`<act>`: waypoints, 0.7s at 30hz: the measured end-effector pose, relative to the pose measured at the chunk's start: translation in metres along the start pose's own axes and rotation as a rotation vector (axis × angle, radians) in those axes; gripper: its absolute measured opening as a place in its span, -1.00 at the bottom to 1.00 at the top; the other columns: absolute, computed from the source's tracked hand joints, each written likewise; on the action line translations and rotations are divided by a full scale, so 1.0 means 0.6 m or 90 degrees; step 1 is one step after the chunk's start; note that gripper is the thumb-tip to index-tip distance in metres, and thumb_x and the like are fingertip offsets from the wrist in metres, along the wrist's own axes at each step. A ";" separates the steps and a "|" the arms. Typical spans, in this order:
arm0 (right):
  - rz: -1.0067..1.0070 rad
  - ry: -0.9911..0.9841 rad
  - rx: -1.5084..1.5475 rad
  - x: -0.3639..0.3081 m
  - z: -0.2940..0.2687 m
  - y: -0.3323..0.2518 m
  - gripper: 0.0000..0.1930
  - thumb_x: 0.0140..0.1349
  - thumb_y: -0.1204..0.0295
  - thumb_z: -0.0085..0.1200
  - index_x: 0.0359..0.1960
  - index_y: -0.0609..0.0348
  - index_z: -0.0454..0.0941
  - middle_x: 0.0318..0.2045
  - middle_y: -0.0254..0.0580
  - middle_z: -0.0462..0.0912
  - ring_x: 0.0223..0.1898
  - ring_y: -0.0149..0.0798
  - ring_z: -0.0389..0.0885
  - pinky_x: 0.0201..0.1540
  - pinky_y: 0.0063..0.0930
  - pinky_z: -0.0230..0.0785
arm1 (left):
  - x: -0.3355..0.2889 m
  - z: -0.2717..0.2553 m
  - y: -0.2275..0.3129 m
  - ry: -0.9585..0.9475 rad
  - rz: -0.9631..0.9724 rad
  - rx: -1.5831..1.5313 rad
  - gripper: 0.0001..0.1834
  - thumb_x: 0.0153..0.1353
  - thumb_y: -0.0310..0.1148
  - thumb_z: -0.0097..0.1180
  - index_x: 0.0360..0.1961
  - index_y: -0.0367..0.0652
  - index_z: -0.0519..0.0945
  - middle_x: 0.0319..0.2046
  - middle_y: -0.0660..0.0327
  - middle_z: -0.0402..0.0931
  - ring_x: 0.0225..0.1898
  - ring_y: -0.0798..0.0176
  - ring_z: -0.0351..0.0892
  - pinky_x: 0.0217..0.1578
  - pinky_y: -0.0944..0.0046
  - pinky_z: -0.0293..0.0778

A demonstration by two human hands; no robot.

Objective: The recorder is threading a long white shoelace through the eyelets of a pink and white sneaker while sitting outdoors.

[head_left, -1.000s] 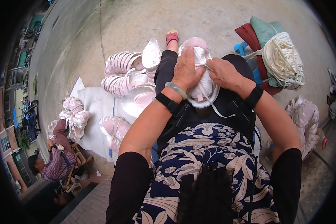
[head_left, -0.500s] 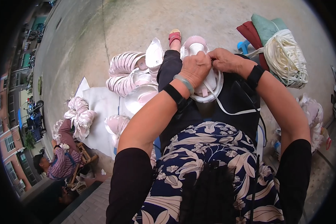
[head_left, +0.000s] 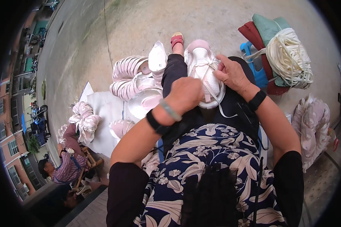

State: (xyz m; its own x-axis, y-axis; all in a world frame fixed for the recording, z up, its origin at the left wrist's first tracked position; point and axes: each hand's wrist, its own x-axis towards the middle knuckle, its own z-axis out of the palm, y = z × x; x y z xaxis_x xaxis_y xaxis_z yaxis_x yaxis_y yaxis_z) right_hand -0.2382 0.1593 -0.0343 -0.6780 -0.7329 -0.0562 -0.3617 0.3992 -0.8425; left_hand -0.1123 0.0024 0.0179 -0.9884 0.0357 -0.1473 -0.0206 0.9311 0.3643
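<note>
A white and pink sneaker lies on my lap, toe pointing away from me. A white shoelace crosses its mesh tongue and trails off its near end. My left hand, slightly blurred, is closed at the shoe's left side; whatever its fingers hold is hidden. Along the right eyelet edge is my right hand, its fingers bent and closed at the shoe's side. I cannot make out what lies between those fingertips.
Stacked pink and white shoe pieces lie to the left, beside a white sheet. At right are a bundle of cream laces, a blue stool and a pink-white bundle. Another person sits at far left.
My left hand has drawn back toward me and left, away from the right hand. My right hand has shifted slightly down and right. More of the shoe's tongue and lacing shows.
</note>
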 end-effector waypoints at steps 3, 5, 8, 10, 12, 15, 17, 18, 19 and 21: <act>0.000 0.023 0.019 -0.004 0.003 0.011 -0.49 -0.04 0.40 0.14 0.00 0.29 0.36 -0.57 -0.27 0.46 -0.56 -0.40 0.44 -0.44 -0.54 0.32 | -0.120 -0.018 -0.084 -0.007 -0.109 -0.074 -0.78 0.01 -0.34 0.02 -0.64 -0.27 0.44 -0.66 -0.11 0.40 -0.57 -0.20 0.42 -0.55 -0.05 0.28; 0.004 0.015 0.031 -0.001 0.005 0.013 -0.47 -0.04 0.40 0.15 0.01 0.28 0.36 -0.56 -0.29 0.45 -0.56 -0.41 0.43 -0.43 -0.55 0.32 | -0.232 -0.006 -0.165 0.006 -0.222 0.037 -0.74 -0.02 -0.34 0.02 -0.70 -0.31 0.42 -0.68 -0.14 0.39 -0.59 -0.21 0.42 -0.54 -0.08 0.29; 0.010 0.008 0.047 0.004 0.008 0.005 -0.47 -0.04 0.38 0.17 0.02 0.27 0.36 -0.56 -0.30 0.45 -0.55 -0.41 0.43 -0.43 -0.55 0.32 | -0.410 0.011 -0.268 -0.123 -0.509 0.152 -0.72 -0.08 -0.29 -0.01 -0.65 -0.35 0.54 -0.54 -0.21 0.49 -0.41 -0.24 0.50 -0.30 -0.11 0.42; 0.007 -0.016 0.008 0.007 0.007 -0.004 -0.46 -0.03 0.37 0.18 0.03 0.27 0.34 -0.55 -0.29 0.46 -0.55 -0.42 0.43 -0.42 -0.54 0.33 | -0.506 0.036 -0.305 -0.151 -0.622 0.141 -0.71 -0.10 -0.28 0.00 -0.64 -0.35 0.56 -0.52 -0.20 0.51 -0.39 -0.23 0.52 -0.28 -0.09 0.43; 0.004 -0.028 0.018 0.011 0.000 -0.012 -0.46 -0.03 0.30 0.15 0.02 0.24 0.35 -0.54 -0.21 0.50 -0.50 -0.25 0.49 -0.38 -0.43 0.36 | -0.553 0.048 -0.315 -0.131 -0.705 0.108 -0.73 -0.09 -0.33 -0.01 -0.70 -0.35 0.53 -0.70 -0.14 0.46 -0.60 -0.15 0.51 -0.46 -0.01 0.46; 0.024 0.004 0.017 0.026 0.000 0.002 -0.47 0.00 0.22 0.10 0.01 0.21 0.36 -0.53 -0.10 0.54 -0.44 -0.04 0.56 -0.31 -0.30 0.39 | -0.516 0.056 -0.303 -0.104 -0.681 0.135 -0.74 -0.05 -0.32 0.01 -0.64 -0.32 0.56 -0.69 -0.09 0.48 -0.57 -0.16 0.51 -0.44 -0.01 0.46; 0.050 0.066 0.017 0.043 0.004 0.031 -0.56 0.06 0.26 0.02 -0.01 0.18 0.38 -0.48 -0.04 0.56 -0.38 0.04 0.56 -0.24 -0.23 0.39 | -0.457 0.046 -0.280 -0.062 -0.594 0.188 -0.74 -0.01 -0.30 0.01 -0.60 -0.30 0.56 -0.66 -0.08 0.49 -0.53 -0.16 0.52 -0.43 -0.01 0.44; 0.048 0.065 0.012 0.051 0.003 0.030 -0.56 0.06 0.26 0.02 -0.01 0.18 0.38 -0.48 -0.04 0.56 -0.38 0.04 0.56 -0.24 -0.23 0.39 | -0.421 0.037 -0.263 -0.021 -0.510 0.242 -0.74 0.03 -0.28 0.01 -0.56 -0.28 0.57 -0.63 -0.07 0.50 -0.49 -0.16 0.52 -0.42 -0.02 0.43; 0.025 0.056 -0.020 0.056 0.002 0.029 -0.59 0.06 0.30 0.01 -0.04 0.16 0.41 -0.44 -0.05 0.56 -0.33 0.02 0.54 -0.21 -0.24 0.38 | -0.376 0.022 -0.240 0.012 -0.485 0.190 -0.75 0.05 -0.27 0.02 -0.54 -0.26 0.56 -0.59 -0.06 0.50 -0.46 -0.16 0.51 -0.41 -0.01 0.41; -0.003 0.042 -0.053 0.061 0.005 0.022 -0.63 0.06 0.33 0.00 -0.07 0.15 0.44 -0.40 -0.07 0.55 -0.28 0.01 0.53 -0.18 -0.25 0.37 | -0.306 0.008 -0.204 0.108 -0.388 0.095 -0.80 0.10 -0.31 0.02 -0.53 -0.23 0.51 -0.53 -0.02 0.49 -0.43 -0.13 0.49 -0.39 0.01 0.38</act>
State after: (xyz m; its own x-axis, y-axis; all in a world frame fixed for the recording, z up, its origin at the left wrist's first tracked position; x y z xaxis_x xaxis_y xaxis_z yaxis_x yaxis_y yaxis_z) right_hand -0.2660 0.1363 -0.0492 -0.7159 -0.6981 -0.0139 -0.4159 0.4423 -0.7946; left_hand 0.0726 -0.1160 -0.0042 -0.8162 -0.5618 -0.1347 -0.5765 0.8071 0.1272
